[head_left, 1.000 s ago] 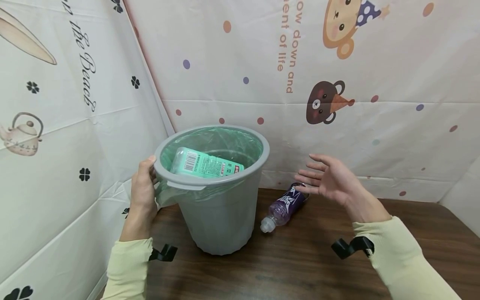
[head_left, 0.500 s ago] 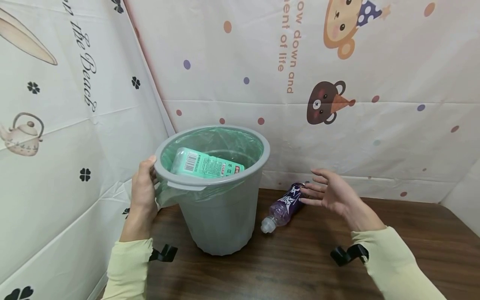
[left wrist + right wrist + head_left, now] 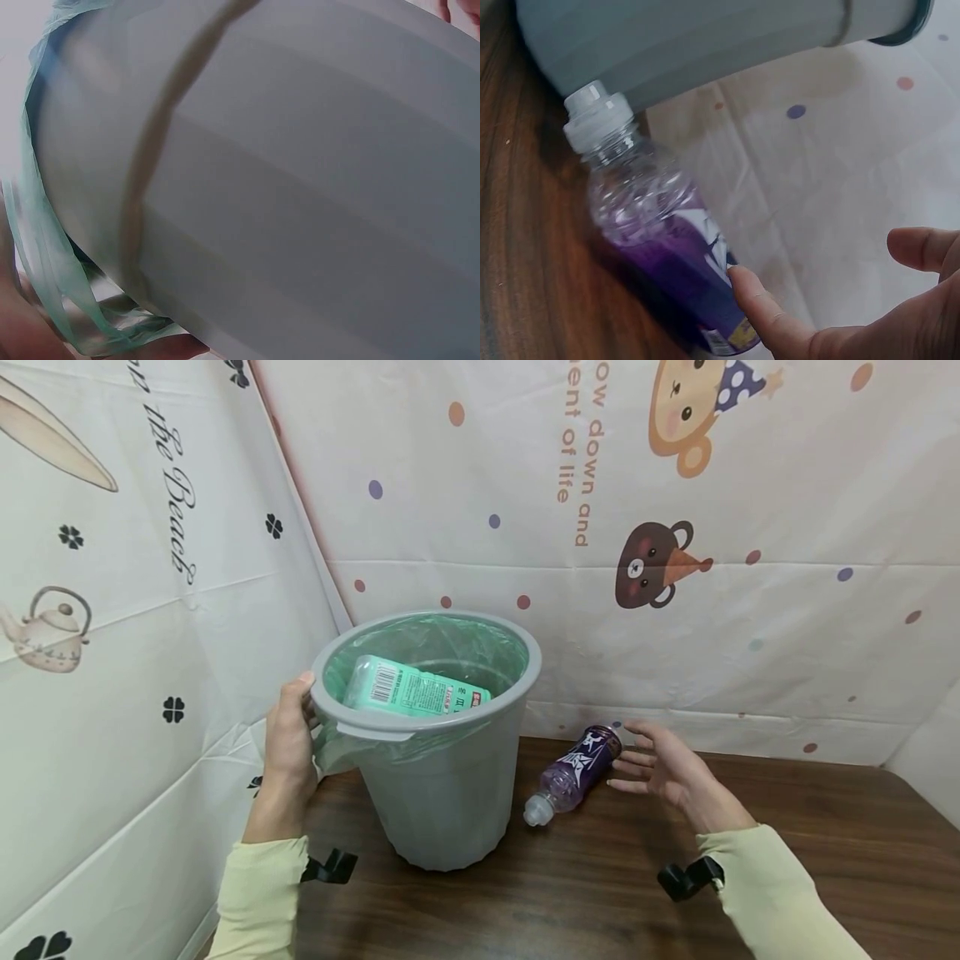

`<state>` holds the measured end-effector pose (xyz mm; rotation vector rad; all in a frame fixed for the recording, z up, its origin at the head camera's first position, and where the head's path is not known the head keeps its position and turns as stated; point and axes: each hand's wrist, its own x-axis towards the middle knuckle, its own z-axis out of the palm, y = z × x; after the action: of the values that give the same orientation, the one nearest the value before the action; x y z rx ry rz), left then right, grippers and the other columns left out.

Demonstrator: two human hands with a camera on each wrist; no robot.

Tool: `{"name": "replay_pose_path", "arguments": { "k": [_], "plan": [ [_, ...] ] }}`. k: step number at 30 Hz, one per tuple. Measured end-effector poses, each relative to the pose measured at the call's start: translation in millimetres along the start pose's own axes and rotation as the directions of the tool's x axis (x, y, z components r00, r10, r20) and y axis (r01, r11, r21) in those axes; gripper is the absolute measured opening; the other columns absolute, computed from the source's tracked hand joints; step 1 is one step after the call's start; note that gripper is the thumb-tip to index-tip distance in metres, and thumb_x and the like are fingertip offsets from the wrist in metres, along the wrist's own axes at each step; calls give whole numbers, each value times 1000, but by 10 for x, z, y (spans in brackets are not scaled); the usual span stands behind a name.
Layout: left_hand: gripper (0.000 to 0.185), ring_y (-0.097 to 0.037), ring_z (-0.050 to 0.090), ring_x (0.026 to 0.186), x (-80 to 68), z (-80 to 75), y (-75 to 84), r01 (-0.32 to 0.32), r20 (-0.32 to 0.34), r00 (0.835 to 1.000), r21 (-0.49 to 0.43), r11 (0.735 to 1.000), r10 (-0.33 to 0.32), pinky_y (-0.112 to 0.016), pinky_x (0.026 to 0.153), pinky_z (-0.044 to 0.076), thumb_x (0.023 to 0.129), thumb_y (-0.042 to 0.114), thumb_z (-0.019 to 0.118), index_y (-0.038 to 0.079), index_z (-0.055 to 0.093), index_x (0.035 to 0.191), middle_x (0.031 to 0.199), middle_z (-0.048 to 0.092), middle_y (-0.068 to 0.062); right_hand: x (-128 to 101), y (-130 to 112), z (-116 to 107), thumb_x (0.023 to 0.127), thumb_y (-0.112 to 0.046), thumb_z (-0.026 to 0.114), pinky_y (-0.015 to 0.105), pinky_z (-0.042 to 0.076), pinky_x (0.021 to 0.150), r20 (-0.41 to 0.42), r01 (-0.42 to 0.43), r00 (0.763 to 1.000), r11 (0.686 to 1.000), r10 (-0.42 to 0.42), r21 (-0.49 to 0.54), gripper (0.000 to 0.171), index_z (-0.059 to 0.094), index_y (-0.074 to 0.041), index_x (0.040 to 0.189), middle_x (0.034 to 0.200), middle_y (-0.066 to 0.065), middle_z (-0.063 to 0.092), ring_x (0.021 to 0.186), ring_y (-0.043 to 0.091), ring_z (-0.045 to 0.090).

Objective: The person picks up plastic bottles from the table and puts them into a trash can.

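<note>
A grey trash bin (image 3: 442, 802) stands upright on the table, lined with a green plastic bag (image 3: 480, 643). My left hand (image 3: 288, 735) grips its rim at the left, thumb on top; in the left wrist view the bag (image 3: 46, 247) hangs loose beside the fingers. Inside the bin lies a clear bottle with a mint-green label (image 3: 420, 687). To the right of the bin, a purple-labelled drink bottle (image 3: 577, 768) with a white cap lies on its side. My right hand (image 3: 667, 777) is beside its base end, fingers extended. In the right wrist view, one fingertip overlaps the bottle (image 3: 667, 255); contact is unclear.
The dark wooden table (image 3: 600, 893) runs to the right. A printed white cloth (image 3: 787, 635) hangs behind it, and another printed cloth (image 3: 112, 760) hangs close on the left of the bin.
My right hand has come down and slightly toward me, from above the purple bottle to beside its base. My left hand, the bin and both bottles have stayed in place.
</note>
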<state>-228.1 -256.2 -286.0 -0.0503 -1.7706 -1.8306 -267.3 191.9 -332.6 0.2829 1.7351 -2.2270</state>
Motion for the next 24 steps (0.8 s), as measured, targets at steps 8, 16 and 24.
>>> {"name": "replay_pose_path", "arguments": {
  "k": [8, 16, 24],
  "plan": [
    [41, -17, 54, 106, -1, 7, 2, 1, -12, 1000, 2, 1000, -1, -38, 99, 27, 110, 44, 44, 18, 74, 100, 98, 68, 4, 63, 116, -38, 113, -34, 44, 54, 51, 102, -25, -1, 1000, 1000, 1, -12, 86, -13, 5, 163, 169, 38, -7, 155, 51, 17],
    [41, -17, 53, 106, -3, 14, 2, -1, -14, 1000, 16, 1000, 1, -38, 99, 27, 110, 45, 43, 18, 73, 99, 98, 67, 4, 119, 267, 1, 109, -32, 58, 56, 53, 98, -101, 10, 995, 997, -17, -76, 92, -5, 0, 167, 166, 43, 0, 152, 56, 20],
    [41, -17, 54, 105, -4, 12, -1, -17, -12, 1000, 12, 1000, 17, -38, 98, 28, 110, 43, 43, 18, 74, 99, 97, 68, 5, 205, 407, 38, 106, -35, 62, 59, 55, 93, -131, -37, 991, 996, 27, -78, 100, -10, 0, 166, 162, 48, 4, 148, 61, 26]
  ]
}}
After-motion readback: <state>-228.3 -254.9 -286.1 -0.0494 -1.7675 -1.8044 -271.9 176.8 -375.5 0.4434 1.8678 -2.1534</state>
